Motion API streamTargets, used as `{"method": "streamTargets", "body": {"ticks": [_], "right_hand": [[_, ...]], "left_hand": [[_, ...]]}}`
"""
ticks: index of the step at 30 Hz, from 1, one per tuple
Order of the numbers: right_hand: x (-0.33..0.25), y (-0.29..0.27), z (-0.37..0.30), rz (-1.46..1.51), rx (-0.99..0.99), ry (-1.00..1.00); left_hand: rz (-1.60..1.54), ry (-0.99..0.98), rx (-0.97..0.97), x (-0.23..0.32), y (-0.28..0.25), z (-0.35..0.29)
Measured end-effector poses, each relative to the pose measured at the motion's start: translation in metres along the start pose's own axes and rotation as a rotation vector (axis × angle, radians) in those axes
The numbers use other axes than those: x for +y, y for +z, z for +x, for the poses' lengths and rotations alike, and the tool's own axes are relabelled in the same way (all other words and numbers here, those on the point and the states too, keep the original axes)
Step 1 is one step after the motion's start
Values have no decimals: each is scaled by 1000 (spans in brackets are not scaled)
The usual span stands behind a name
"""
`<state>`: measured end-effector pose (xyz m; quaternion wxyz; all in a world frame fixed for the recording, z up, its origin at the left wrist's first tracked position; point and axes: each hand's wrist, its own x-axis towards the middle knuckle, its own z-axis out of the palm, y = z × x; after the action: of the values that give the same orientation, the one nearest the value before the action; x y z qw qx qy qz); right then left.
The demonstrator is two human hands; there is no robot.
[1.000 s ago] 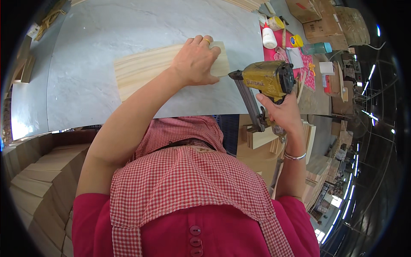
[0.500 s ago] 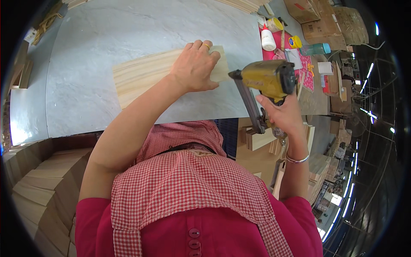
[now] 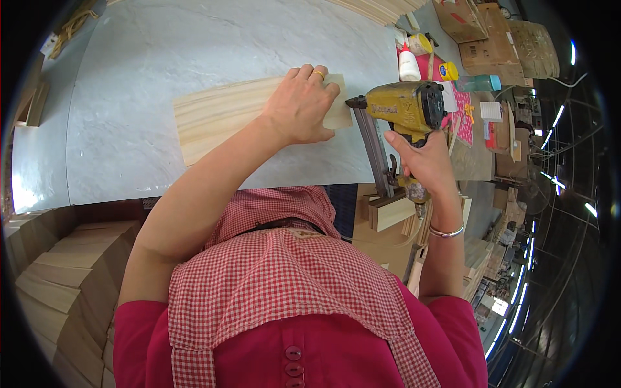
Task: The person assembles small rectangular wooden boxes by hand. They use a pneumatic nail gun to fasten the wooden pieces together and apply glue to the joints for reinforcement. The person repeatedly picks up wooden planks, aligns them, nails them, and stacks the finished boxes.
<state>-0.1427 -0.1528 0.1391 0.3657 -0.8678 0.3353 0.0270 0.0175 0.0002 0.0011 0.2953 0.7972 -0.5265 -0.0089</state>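
Observation:
A pale, striped wooden board [image 3: 223,116] lies on the marbled grey tabletop. My left hand [image 3: 301,107] spans it near its right end, fingers over the far edge and thumb toward the near one, gripping it. In my right hand [image 3: 427,160] is a yellow and black nail gun [image 3: 398,107], held by its handle with the fingers wrapped round. Its dark nose points left, right beside the board's right end; whether they touch I cannot tell. The slanted magazine reaches down past the table's near edge.
At the right stand a white glue bottle [image 3: 408,66], a yellow-lidded jar [image 3: 447,71] and a teal bottle [image 3: 477,83]. Stacked wooden strips [image 3: 381,9] lie at the far edge. Cardboard boxes [image 3: 495,52] stand far right; wooden pieces [image 3: 68,265] are piled below left.
The nail gun has levelled out and its nose now sits close beside the board's end. My left hand keeps its grip on the board. The whole view has shifted slightly.

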Motion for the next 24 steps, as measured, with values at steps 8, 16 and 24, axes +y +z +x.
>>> {"method": "streamTargets", "body": {"ticks": [8,16,24], "right_hand": [[-10,-4,2,-5,-37,88],[-33,-13,29,-59,-18,5],[-31,-12,57,-94,-110,-54]], "left_hand": [[-18,-13,-48,1,-6,0],[1,-67,-68,3,-9,1],[9,-51,-49,3,-10,0]]}}
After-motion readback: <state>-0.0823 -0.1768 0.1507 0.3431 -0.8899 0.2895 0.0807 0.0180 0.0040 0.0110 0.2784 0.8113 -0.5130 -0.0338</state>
